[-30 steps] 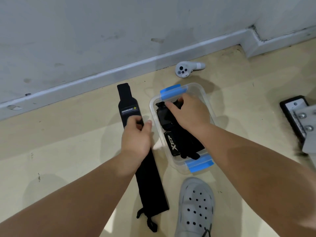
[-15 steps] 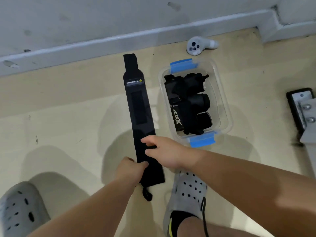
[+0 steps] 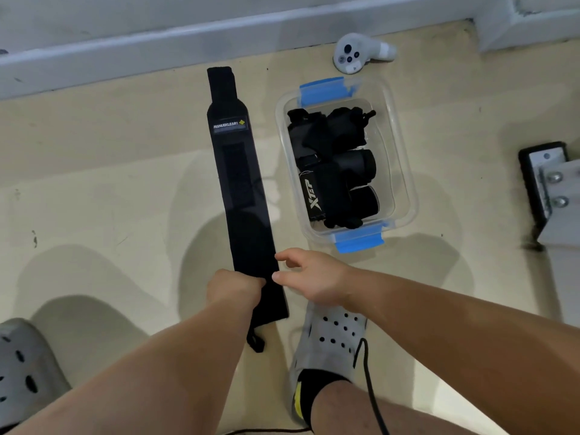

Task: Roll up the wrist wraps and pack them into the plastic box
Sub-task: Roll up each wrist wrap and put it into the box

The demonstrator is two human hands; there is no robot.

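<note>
Beige floor (image 3: pixel 94 171), black wrist wrap (image 3: pixel 241 196) stretched flat just left of plastic box (image 3: pixel 405 171) holding rolled wraps (image 3: pixel 339 171), left hand (image 3: pixel 233 288) gripping its near end, right hand (image 3: pixel 314 277) loosely spread at its edge.

Soft, even indoor light, faint overlapping shadows, wide-angle edge bending.

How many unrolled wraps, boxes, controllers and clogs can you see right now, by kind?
Unrolled wrist wrap: 1
Plastic box: 1
White controller: 1
Grey clogs: 2
Total: 5
Rolled wraps in the box overlap too much to count.
</note>
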